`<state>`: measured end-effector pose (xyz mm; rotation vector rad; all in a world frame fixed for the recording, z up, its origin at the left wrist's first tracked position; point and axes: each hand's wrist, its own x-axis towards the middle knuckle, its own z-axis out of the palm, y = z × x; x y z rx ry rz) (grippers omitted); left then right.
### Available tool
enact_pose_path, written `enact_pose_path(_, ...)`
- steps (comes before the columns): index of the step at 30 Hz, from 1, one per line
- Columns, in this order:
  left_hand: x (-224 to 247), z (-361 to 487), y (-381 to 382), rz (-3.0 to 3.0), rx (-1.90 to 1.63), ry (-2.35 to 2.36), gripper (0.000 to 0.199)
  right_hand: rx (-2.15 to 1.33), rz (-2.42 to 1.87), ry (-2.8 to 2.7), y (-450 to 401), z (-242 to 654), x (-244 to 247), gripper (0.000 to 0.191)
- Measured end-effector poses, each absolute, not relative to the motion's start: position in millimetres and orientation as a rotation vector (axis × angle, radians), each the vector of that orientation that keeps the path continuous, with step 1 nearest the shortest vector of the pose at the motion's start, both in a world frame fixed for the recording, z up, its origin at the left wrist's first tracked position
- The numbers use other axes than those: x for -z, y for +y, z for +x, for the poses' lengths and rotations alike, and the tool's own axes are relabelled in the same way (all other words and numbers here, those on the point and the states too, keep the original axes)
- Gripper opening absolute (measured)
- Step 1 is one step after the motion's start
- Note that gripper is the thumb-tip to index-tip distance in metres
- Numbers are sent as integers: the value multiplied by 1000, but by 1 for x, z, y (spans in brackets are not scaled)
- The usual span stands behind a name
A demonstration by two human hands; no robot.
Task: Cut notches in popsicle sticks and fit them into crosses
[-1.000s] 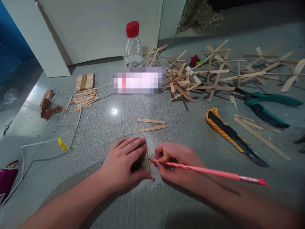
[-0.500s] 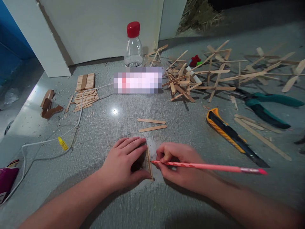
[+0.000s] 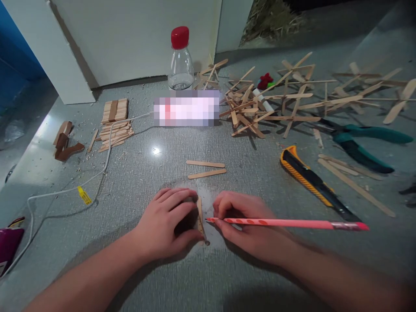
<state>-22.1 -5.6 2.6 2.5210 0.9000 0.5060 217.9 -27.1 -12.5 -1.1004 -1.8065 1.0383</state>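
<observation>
My left hand (image 3: 169, 221) arches over a wooden craft stick (image 3: 200, 212) on the table, holding it between the fingertips at its far end and the thumb near its close end. A thin edged piece under the palm is too hidden to name. My right hand (image 3: 243, 216) pinches a pink pencil (image 3: 286, 222) near its point. The pencil lies almost level, its tip just right of the stick and apart from it. Beyond my hands lie two loose craft sticks (image 3: 206, 164), angled towards each other.
To the right are a yellow-and-black utility knife (image 3: 307, 182) and green-handled pliers (image 3: 360, 143). Joined stick frames (image 3: 247, 108) spread along the back right. A clear bottle (image 3: 180, 65) with a red cap stands behind. Bundled sticks (image 3: 115, 110) and a white cable (image 3: 68, 193) lie left.
The pencil tip has moved off the stick's edge. My left hand has loosened and shifted slightly left, leaving more of the stick's face showing.
</observation>
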Motion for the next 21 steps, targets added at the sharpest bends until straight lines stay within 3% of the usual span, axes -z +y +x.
enact_pose_path(3, -3, -22, -7, 2560, -507, 903, 26, -1018, -1094, -1804, -27, 217, 13, 19)
enact_pose_path(9, -8, -21, -11, 2625, -554, 1007, 19, -974, -1114, -1787, -30, 215, 15, 20)
enact_pose_path(13, -6, -22, -11, 2589, -544, 1021, 23, -882, -1132, -1779, -31, 217, 14, 14)
enact_pose_path(21, -2, -23, -13, 2605, -500, 1094, 24, -559, -953, -2117, -36, 214, 21, 23)
